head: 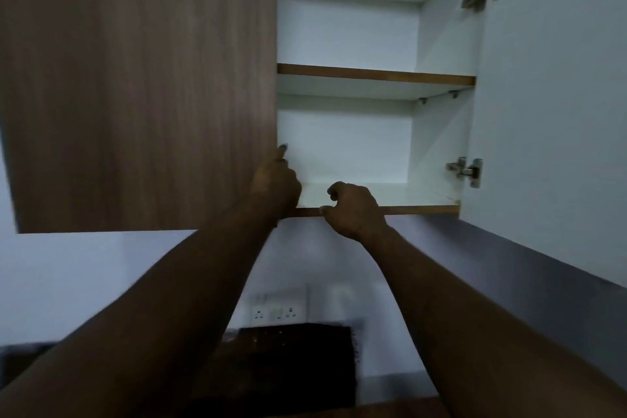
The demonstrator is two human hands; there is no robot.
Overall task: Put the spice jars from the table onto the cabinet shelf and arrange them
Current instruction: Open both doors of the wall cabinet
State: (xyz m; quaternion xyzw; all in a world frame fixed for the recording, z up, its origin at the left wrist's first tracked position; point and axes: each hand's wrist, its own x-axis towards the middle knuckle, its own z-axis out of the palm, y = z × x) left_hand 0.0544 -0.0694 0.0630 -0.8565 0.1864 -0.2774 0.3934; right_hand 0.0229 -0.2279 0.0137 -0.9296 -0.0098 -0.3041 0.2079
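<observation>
No spice jar is in view. I look up into a white wall cabinet with a bottom shelf [407,195] and a middle shelf [373,75], both bare. My left hand [276,185] grips the free edge of the brown wooden left door [142,88], fingers curled round it. My right hand [356,210] is at the front edge of the bottom shelf, fingers curled with nothing in them and the thumb against the edge.
The right door [549,95] stands open, white side facing me, with metal hinges [466,171]. Below the cabinet, a socket plate [276,312] is on the wall, above a dark object [295,360] on the counter.
</observation>
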